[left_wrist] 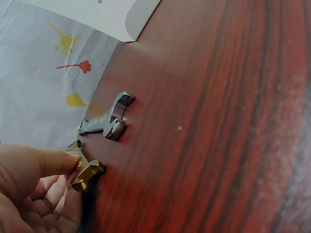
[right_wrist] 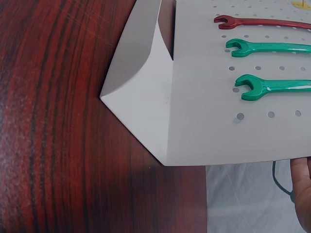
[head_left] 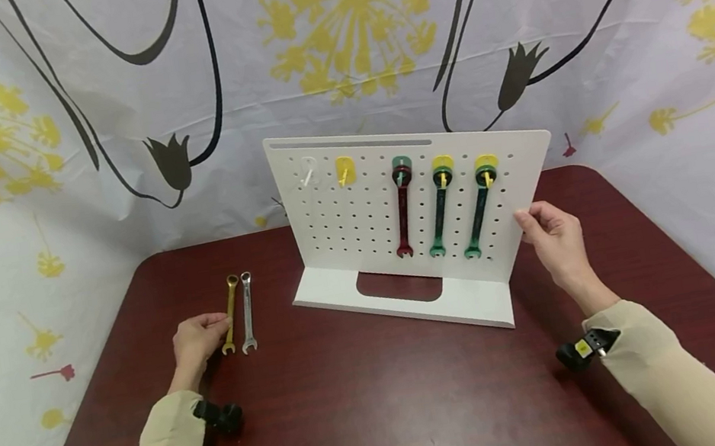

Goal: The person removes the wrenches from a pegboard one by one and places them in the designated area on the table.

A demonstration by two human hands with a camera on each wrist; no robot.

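At the table's left, my left hand (head_left: 200, 340) pinches a gold combination wrench (left_wrist: 86, 170) between thumb and fingers near its open end. Just right of it lies a silver combination wrench (head_left: 248, 312), apart from the hand. My right hand (head_left: 556, 239) grips the right edge of a white pegboard stand (head_left: 359, 230), thumb on the front face; its other fingers are partly hidden behind the board. From hooks on the board hang a red wrench (head_left: 403, 208) and two green wrenches, the middle one (head_left: 441, 214) and the rightmost one (head_left: 479, 212).
A clear hook (head_left: 308, 172) and a yellow hook (head_left: 346, 171) on the board's left side carry nothing. The stand's foot (head_left: 481, 305) has an oblong cutout. Behind the dark red wooden table (head_left: 384, 404) hangs a white patterned cloth (head_left: 332, 49).
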